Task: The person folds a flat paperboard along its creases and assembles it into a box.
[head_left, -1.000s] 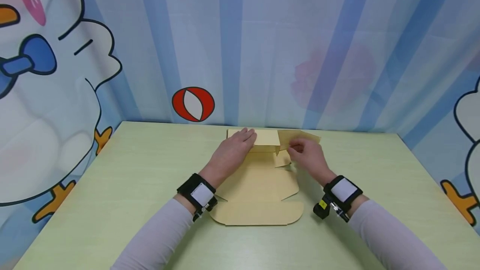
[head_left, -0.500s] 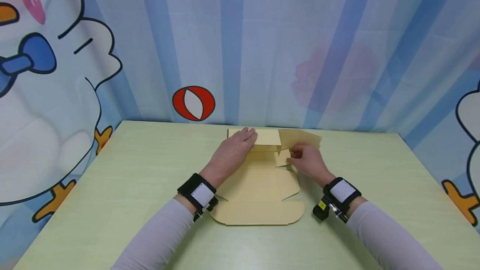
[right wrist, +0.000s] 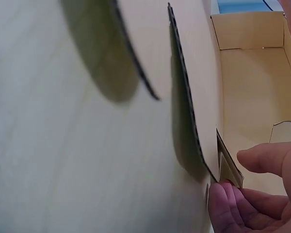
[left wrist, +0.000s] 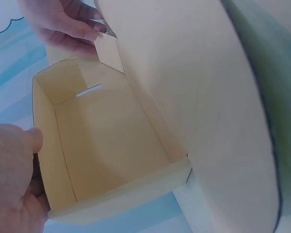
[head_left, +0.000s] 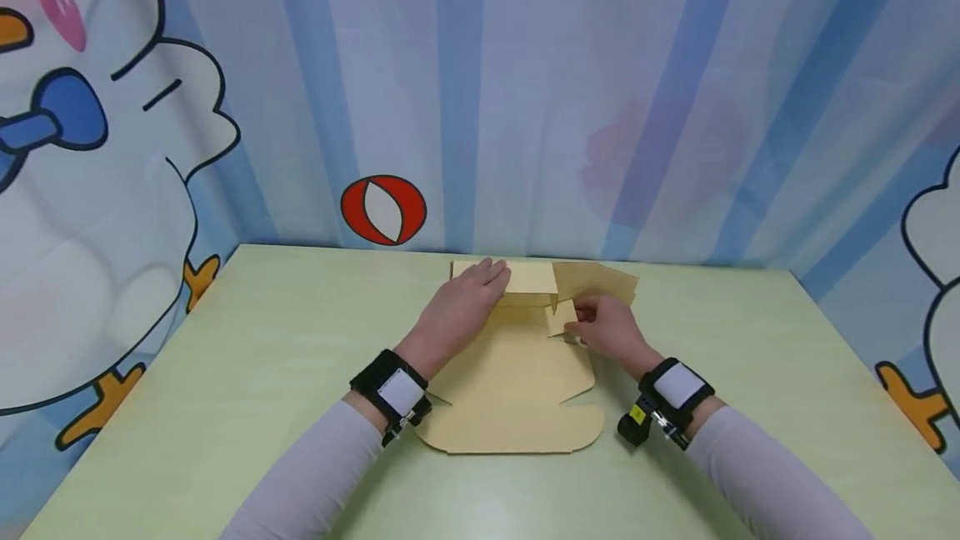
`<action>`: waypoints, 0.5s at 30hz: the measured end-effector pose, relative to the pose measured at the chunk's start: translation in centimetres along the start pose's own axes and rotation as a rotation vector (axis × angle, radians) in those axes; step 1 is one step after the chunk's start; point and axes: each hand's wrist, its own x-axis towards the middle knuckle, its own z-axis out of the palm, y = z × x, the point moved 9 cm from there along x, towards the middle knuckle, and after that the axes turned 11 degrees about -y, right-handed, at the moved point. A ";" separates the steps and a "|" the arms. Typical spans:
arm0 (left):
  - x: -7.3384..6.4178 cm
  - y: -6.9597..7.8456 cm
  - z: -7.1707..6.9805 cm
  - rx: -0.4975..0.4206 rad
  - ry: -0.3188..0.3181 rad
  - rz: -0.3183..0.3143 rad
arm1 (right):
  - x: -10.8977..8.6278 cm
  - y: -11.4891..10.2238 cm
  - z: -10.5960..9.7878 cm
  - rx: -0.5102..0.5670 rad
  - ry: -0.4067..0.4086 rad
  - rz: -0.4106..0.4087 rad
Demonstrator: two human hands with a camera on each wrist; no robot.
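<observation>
A partly folded cardboard box lies on the table, its far end raised into walls and its wide lid panel spread toward me. My left hand holds the far left part of the box; the left wrist view shows its thumb at the rim of a wall and curled fingers outside. At the right corner, my right hand has thumb and fingers around a small flap. In the right wrist view the fingers of my right hand reach behind that flap. A longer side flap sticks out beyond it.
The pale table extends around the box on every side. Behind its far edge hangs a blue striped curtain with cartoon prints. The lid panel's rounded front edge lies between my forearms.
My right hand has shifted from the longer side flap down and slightly left to the small corner flap, which now stands more upright. My left hand stays in place.
</observation>
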 end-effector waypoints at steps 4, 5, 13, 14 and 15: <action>0.0 -0.1 -0.1 0.002 0.015 0.003 | 0.0 -0.4 0.0 0.017 0.001 -0.033; 0.0 -0.1 -0.1 0.001 0.017 0.003 | 0.0 -0.5 0.0 0.028 -0.001 -0.040; 0.1 -0.1 0.0 -0.007 0.026 0.006 | 0.0 -1.3 0.3 0.062 0.008 -0.128; 0.1 -0.1 0.0 -0.010 0.024 0.005 | 0.0 -1.4 0.3 0.072 0.006 -0.135; 0.1 -0.1 0.0 -0.011 0.019 0.003 | -0.1 -1.4 0.4 0.079 0.003 -0.141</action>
